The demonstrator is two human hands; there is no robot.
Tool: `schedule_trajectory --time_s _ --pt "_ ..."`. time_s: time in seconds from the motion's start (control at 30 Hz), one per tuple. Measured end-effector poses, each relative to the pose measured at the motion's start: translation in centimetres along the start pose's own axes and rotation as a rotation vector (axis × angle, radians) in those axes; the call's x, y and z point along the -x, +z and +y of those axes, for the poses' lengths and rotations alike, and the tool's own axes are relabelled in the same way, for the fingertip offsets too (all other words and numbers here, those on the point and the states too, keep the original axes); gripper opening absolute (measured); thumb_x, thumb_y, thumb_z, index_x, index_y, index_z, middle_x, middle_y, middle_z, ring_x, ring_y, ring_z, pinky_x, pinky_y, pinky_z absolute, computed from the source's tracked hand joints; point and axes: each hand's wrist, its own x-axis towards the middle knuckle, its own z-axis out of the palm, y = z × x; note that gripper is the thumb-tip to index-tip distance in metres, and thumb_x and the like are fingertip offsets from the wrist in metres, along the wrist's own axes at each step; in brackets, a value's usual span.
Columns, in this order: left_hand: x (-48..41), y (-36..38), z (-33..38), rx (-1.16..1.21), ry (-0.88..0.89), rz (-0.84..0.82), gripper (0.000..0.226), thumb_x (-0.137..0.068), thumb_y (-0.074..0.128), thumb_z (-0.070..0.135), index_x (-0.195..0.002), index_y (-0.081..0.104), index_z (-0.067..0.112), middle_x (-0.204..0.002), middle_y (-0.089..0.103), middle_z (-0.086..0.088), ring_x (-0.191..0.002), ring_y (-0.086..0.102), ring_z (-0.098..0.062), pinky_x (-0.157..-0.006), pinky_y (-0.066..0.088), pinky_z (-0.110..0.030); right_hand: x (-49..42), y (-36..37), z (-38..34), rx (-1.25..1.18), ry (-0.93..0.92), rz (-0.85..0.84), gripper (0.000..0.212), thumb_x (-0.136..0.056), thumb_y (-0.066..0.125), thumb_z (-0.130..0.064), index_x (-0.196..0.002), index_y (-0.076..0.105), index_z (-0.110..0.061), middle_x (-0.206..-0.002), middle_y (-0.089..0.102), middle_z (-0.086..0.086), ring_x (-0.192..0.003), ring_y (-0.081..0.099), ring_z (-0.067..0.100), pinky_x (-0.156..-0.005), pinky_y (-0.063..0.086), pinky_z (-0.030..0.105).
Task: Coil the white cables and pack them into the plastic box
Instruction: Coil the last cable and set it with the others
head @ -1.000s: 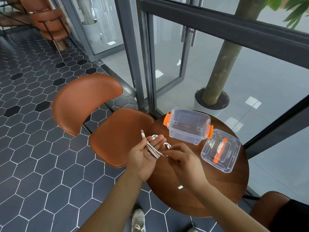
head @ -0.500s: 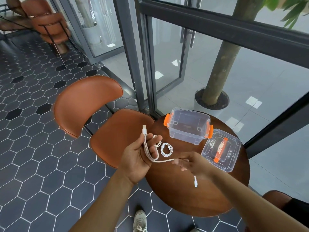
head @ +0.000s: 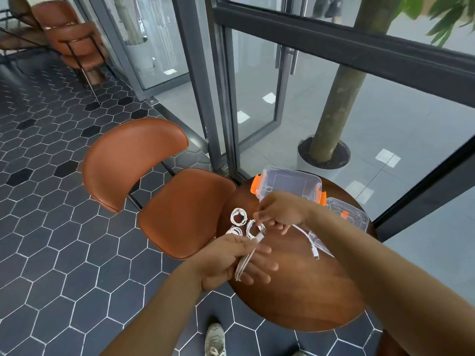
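Frame centre: left hand grips folded loops of the cable, fingers closed around them. Right hand above it pinches the same cable; tail end lies on the table. Two coils left of the hands. Box open, behind the right hand.

Left hand closed, fingers extended; right hand pinching just beyond it.

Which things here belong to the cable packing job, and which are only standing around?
Belong to the job:
white cable held in both hands
coiled cables on the table
clear plastic box
its lid

Only standing around:
brown chair
potted tree
stacked chairs
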Motion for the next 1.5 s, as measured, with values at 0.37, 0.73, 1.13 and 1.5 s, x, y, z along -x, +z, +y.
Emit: schedule_trajectory --time_s 0.37,0.73,1.13,1.5 --pt "-1.7 -0.2 -0.9 0.455 0.186 0.300 0.032 -0.106 0.040 0.019 -0.116 0.062 -0.002 -0.096 0.075 -0.013 -0.089 0.073 -0.025 -0.086 0.056 -0.039 2.7 5.0 -0.6 0.182 -0.117 0.419 0.014 -0.091 0.063 -0.032 -0.096 0.068 -0.020 -0.087 0.072 -0.001 -0.079 0.065 0.017 -0.075 0.056 0.037" --pt "-2.6 0.5 0.9 0.911 0.318 0.305 0.030 -0.105 0.041 0.023 -0.102 0.061 0.002 -0.091 0.072 -0.020 -0.098 0.068 -0.035 -0.088 0.050 -0.044 6.7 8.7 -0.2 -0.055 -0.211 0.647 0.060 -0.070 0.034 -0.053 -0.080 0.077 -0.012 -0.073 0.061 0.007 -0.072 0.054 0.025 -0.061 0.043 0.037" --pt "-3.9 0.5 -0.5 0.846 0.495 0.089 0.020 -0.093 0.048 0.021 -0.076 0.049 0.010 -0.048 0.034 0.001 -0.043 0.036 -0.014 -0.053 0.039 -0.028 4.8 9.0 2.6 -1.260 0.116 0.321 0.025 -0.098 0.061 -0.014 -0.099 0.070 0.010 -0.086 0.072 0.023 -0.074 0.070 0.026 -0.062 0.059 0.028" --pt "-3.9 0.0 -0.6 0.794 0.367 -0.045 0.022 -0.093 0.049 0.020 -0.074 0.052 0.009 -0.048 0.038 -0.001 -0.045 0.039 -0.015 -0.061 0.043 -0.030 3.7 9.3 2.9 -1.370 -0.002 0.387 0.020 -0.092 0.065 -0.002 -0.106 0.065 0.011 -0.083 0.069 0.019 -0.075 0.069 0.021 -0.068 0.058 0.027"
